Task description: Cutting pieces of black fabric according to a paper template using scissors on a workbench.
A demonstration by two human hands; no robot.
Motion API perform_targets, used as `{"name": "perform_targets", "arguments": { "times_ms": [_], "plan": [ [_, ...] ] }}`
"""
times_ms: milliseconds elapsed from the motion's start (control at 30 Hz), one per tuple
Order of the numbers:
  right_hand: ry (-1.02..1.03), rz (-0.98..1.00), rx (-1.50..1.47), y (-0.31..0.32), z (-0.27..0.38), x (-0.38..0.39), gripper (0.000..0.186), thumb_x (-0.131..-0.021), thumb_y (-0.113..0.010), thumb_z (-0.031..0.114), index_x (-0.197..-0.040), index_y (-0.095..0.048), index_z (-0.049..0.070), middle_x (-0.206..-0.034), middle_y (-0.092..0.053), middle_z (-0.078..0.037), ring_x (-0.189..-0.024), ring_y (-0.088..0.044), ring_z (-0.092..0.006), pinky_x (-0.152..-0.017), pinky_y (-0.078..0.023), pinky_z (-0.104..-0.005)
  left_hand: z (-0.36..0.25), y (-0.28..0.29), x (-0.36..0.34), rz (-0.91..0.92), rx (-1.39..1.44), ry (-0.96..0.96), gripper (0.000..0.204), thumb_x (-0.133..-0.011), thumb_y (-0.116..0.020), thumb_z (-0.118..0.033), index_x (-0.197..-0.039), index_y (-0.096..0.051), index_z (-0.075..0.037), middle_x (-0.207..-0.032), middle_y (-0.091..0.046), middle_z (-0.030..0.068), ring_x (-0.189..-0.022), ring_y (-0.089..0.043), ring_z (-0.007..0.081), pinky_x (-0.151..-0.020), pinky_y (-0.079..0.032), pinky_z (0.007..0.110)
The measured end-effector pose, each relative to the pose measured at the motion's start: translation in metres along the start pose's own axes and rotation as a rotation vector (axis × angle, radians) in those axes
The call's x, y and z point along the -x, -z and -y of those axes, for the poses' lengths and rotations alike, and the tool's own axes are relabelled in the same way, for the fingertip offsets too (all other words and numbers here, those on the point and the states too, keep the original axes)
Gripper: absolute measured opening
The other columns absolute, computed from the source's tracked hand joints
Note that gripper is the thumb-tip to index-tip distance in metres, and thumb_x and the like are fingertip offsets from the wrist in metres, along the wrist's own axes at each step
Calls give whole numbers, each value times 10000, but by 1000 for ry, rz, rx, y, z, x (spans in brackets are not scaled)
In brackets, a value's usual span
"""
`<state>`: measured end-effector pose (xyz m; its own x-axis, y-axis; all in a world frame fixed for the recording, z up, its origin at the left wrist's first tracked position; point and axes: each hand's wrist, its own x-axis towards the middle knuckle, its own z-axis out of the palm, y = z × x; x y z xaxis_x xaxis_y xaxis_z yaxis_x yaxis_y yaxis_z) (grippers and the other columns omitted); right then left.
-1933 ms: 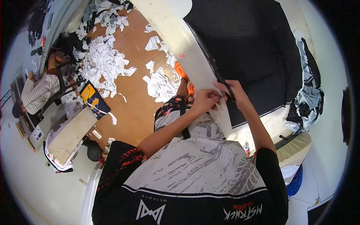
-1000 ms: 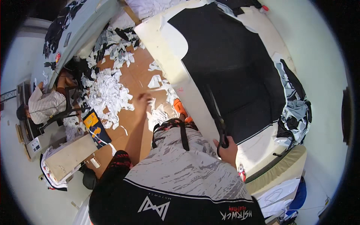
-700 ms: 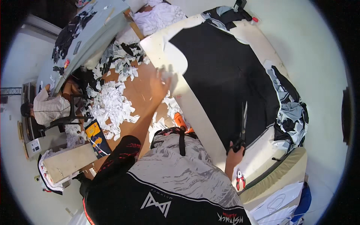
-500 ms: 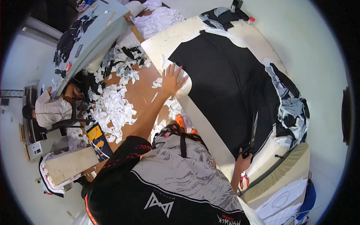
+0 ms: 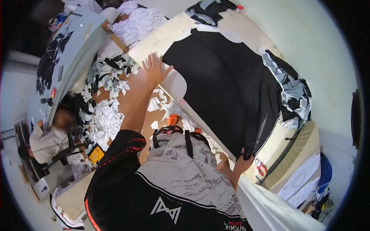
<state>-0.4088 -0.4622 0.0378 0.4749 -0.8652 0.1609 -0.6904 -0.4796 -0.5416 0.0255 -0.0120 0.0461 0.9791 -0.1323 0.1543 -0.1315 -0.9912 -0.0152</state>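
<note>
Black fabric [image 5: 219, 81] lies spread over a pale table [image 5: 250, 29], with white curved material [image 5: 175, 82] showing at its left edge. My left hand [image 5: 155, 71] is open over the table's left edge, fingers spread, beside that white piece; whether its palm presses down I cannot tell. At the near right corner of the fabric, my right hand [image 5: 243, 163] is closed round the dark handles of a pair of scissors [image 5: 260, 133]. Their blades point away from me over the black fabric and look blurred.
Bunched grey, black and white cloth [image 5: 295, 92] lies along the table's right edge. Red-handled pliers [image 5: 261, 168] rest near my right hand. White scraps [image 5: 104, 115] litter the floor at left. A person in a striped shirt [image 5: 48, 146] sits by another table [image 5: 83, 42].
The view has shifted, bringing the pliers further into sight. My left hand has moved away from me along the table's left edge. The scissors stay in my right hand.
</note>
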Motion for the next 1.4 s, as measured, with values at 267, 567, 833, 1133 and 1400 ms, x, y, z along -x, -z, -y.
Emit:
{"name": "perform_targets", "arguments": {
  "times_ms": [267,567,833,1133,1400],
  "plan": [
    [-206,447,-244,1,108,130,171,-860,-798,25,-964,-679,-41,-780,-676,-64,-716,-585,-128,-648,-491,-294,-93,1,-55,-219,440,-643,770,-914,-662,-669,-1452,-604,-122,-1604,-438,228,-1529,-342,421,-1223,-226,665],
    [-395,324,-208,29,140,219,392,-776,-956,316,-886,-703,37,-702,-651,-39,-621,-595,-146,-610,-496,-320,-298,-48,-47,-24,511,-1069,891,-928,-543,-780,-1582,-496,-177,-1689,-315,219,-1575,-241,424,-1254,-123,671],
    [-507,66,-377,28,121,224,264,-876,-849,141,-1009,-704,-34,-793,-720,-69,-709,-668,-126,-632,-512,-286,-401,-70,-109,109,300,-849,1003,-911,-388,-890,-1646,-397,-207,-1726,-235,215,-1608,-131,434,-1260,-25,675],
    [-338,5,-225,-46,112,13,370,-959,-812,285,-1012,-616,-24,-785,-661,-130,-689,-554,-159,-671,-499,-343,-300,-87,-233,-228,256,-388,849,-957,-538,-766,-1555,-521,-165,-1616,-390,269,-1506,-334,462,-1153,-272,718],
    [-155,-122,199,-133,62,-207,608,-889,-826,526,-1106,-680,-23,-987,-755,-235,-862,-734,-400,-770,-570,-485,-315,-109,-292,-275,243,-563,846,-909,-600,-767,-1523,-526,-189,-1568,-443,210,-1483,-370,438,-1153,-305,683]
  ]
}}
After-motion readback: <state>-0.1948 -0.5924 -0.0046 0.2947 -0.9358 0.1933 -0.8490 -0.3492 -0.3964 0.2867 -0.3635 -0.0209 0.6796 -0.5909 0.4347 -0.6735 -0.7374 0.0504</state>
